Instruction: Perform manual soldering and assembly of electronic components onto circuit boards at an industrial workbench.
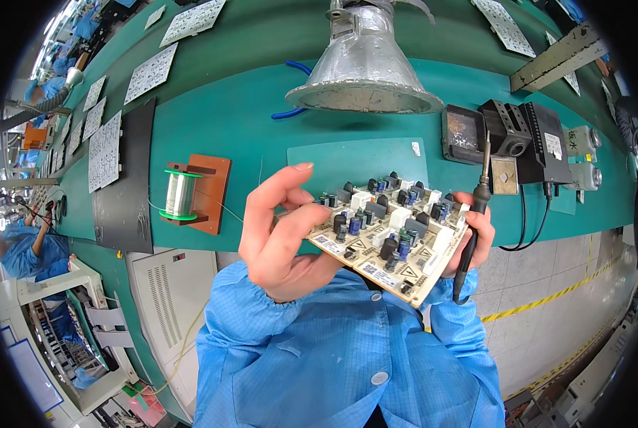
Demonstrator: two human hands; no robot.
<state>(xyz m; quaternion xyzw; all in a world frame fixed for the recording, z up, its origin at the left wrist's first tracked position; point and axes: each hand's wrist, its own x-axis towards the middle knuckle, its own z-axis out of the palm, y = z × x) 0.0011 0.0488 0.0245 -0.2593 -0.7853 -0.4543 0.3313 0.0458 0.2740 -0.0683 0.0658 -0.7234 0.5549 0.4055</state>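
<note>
A cream circuit board [436, 264] is held up in front of my chest, tilted, its component side showing capacitors and white and grey blocks. My left hand [280, 239] grips its left edge, thumb low and a middle finger at the components, with the index finger raised and bent. At the right edge, my right hand [481, 235] supports the board and also holds a soldering iron [481, 194], its tip pointing up and away from the board. The right fingers are partly hidden behind board and iron. Solder wire runs from a spool [181, 195] toward my left hand.
A metal fume hood [369, 68] hangs over the green bench [244, 107]. Back right stand a soldering station [545, 143], an iron holder [506, 128], a tray [464, 134] and bottles [583, 177]. Board panels [105, 153] lie at left. A person in blue [23, 253] works far left.
</note>
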